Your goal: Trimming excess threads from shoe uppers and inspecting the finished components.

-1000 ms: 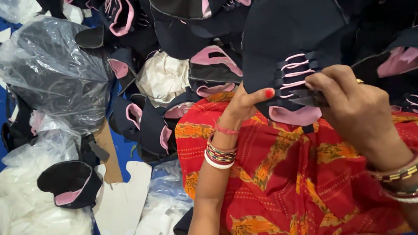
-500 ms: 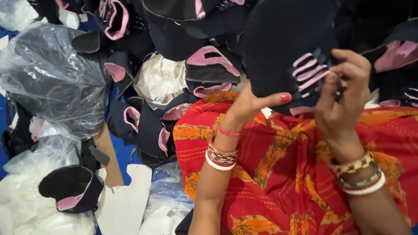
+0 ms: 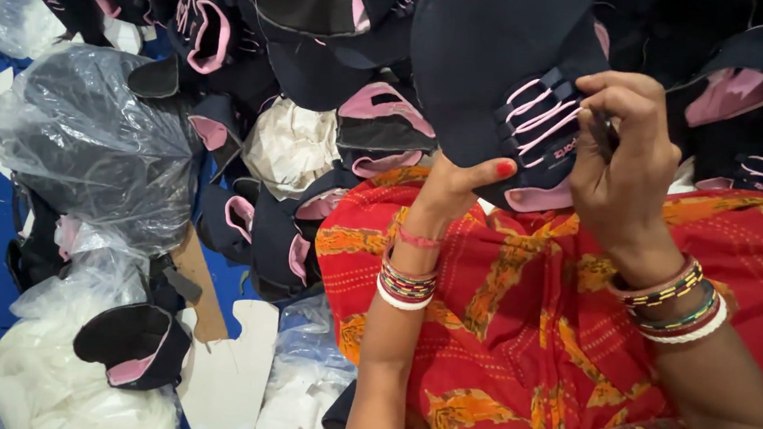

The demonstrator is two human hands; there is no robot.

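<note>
Cap [image 3: 493, 60] between left hand [image 3: 457, 180], right hand [image 3: 626, 161]

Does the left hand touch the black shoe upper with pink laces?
Touching. The head view shows the left hand pressing its thumb on the black shoe upper from below.

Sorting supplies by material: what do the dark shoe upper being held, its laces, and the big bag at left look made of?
Shoe upper: likely matte fabric or synthetic, no shine. Laces: pink flat woven-looking cord. Bag: thin clear plastic film, crinkled with glossy highlights.
</note>
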